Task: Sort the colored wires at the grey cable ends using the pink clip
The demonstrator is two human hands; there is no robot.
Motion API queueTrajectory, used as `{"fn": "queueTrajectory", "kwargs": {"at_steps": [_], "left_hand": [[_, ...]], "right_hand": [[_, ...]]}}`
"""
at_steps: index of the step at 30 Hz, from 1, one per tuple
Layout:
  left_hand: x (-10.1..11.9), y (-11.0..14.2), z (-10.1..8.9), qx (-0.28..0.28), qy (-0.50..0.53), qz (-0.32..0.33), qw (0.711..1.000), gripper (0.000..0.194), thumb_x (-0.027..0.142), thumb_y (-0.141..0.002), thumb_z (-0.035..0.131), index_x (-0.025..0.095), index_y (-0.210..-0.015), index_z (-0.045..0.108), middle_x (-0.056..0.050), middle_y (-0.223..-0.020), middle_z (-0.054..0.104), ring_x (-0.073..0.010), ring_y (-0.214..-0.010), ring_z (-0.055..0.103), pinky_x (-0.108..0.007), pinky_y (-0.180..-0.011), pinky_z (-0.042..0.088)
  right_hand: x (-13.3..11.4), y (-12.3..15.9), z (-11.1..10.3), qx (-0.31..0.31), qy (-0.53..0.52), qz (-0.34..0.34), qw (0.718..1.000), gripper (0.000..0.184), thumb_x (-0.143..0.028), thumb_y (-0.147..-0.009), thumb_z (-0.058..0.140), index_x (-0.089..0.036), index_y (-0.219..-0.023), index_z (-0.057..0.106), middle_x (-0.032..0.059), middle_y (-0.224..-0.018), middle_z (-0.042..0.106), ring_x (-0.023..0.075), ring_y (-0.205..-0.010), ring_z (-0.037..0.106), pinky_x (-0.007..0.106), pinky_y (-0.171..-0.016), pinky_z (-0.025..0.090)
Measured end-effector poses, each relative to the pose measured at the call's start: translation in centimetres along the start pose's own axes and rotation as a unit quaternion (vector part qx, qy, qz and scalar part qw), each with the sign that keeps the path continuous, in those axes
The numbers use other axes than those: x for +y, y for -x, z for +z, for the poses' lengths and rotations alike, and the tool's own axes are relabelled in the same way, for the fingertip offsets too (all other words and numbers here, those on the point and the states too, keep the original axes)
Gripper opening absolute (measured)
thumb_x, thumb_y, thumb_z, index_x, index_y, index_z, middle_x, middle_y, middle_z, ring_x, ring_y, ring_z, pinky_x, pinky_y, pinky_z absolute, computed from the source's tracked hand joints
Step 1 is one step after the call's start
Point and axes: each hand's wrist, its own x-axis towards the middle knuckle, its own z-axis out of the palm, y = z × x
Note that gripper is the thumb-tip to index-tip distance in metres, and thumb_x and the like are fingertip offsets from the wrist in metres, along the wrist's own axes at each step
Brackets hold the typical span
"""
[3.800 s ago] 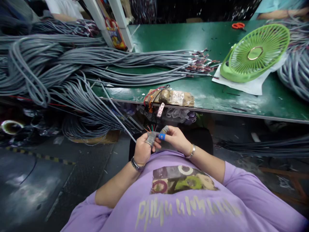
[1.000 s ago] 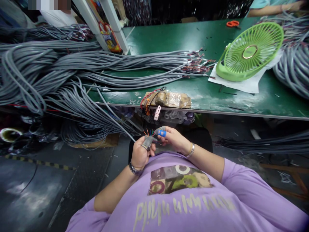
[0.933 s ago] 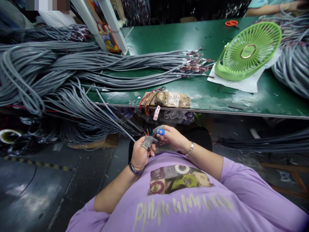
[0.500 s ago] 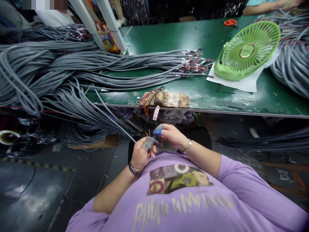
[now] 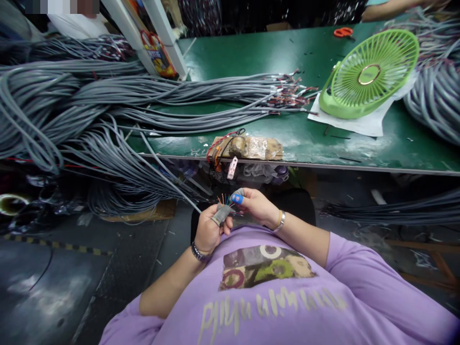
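My left hand (image 5: 212,225) is closed around the end of a grey cable (image 5: 187,199), just in front of my body. From its grip thin coloured wires (image 5: 224,198) fan out, orange, green and blue among them. My right hand (image 5: 253,205) meets it from the other side, thumb and finger pinched together at the wires. Grey covers wrap some fingers on both hands, and a blue band circles a right-hand digit. Which single wire the right fingertips hold is too small to tell.
Bundles of grey cables (image 5: 172,91) lie across the green table (image 5: 251,55), stripped ends to the right. A green fan (image 5: 372,74) stands on white paper. A wooden block with wires (image 5: 264,147) sits at the near edge. Orange-handled scissors (image 5: 343,32) lie farther back. Two other people are partly visible.
My right hand has shifted very slightly and its wrist has turned a little; the coloured wires show more spread. My left hand keeps its hold on the cable.
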Motion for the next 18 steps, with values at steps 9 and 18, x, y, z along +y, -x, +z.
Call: {"fn": "queueTrajectory", "kwargs": {"at_steps": [9,18], "left_hand": [[-0.08,0.05,0.14,0.016,-0.009,0.021,1.000,0.028,0.040,-0.077,0.067,0.014,-0.072,0.060,0.002,-0.050,0.061,-0.0047,-0.032,0.047,-0.014,-0.032,0.025],[-0.15,0.10,-0.09,0.016,-0.006,0.024,1.000,0.028,0.040,-0.078,0.066,0.014,-0.070,0.059,0.002,-0.049,0.060,-0.0046,-0.032,0.046,-0.014,-0.032,0.025]], "right_hand": [[-0.06,0.14,-0.41,0.023,-0.012,0.039,0.999,0.053,-0.064,-0.062,0.073,-0.015,-0.078,0.059,-0.0015,-0.068,0.057,0.0056,-0.052,0.046,0.020,-0.046,0.042],[-0.35,0.61,-0.18,-0.020,0.067,-0.014,0.997,0.037,-0.043,-0.062,0.079,-0.013,-0.074,0.061,-0.0027,-0.063,0.057,0.0056,-0.051,0.043,0.021,-0.048,0.035]]}}
